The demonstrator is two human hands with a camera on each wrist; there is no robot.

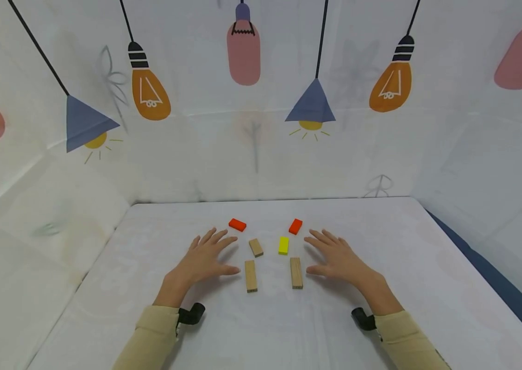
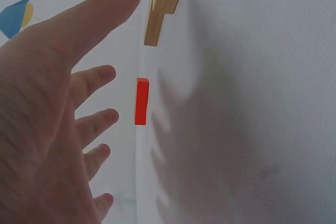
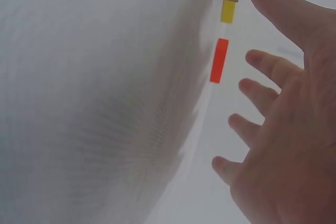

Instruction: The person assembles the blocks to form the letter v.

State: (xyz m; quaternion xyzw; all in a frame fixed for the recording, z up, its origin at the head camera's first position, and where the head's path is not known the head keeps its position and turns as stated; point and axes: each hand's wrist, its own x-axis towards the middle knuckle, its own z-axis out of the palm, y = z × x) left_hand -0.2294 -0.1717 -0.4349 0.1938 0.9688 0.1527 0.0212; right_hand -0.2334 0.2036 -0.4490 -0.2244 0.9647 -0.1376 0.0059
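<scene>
My left hand (image 1: 206, 260) is held over the table with fingers spread, its thumb tip beside a long plain wooden block (image 1: 251, 276). Beyond that block lie a shorter wooden block (image 1: 256, 247) and a red block (image 1: 237, 224). On the other side my right hand (image 1: 338, 258) is spread the same way, thumb tip close to a second long wooden block (image 1: 296, 273). A yellow block (image 1: 283, 245) and another red block (image 1: 295, 226) lie off its fingertips. Both wrist views show empty palms; the red block (image 2: 142, 101) and the red block (image 3: 219, 60) sit past the fingers.
A white cloth covers the table (image 1: 270, 329). Behind and at the sides hangs a white sheet (image 1: 186, 154) printed with lamps and bulbs. Each wrist carries a small black camera (image 1: 191, 313). Dark blue material (image 1: 487, 272) shows beyond the table's right edge.
</scene>
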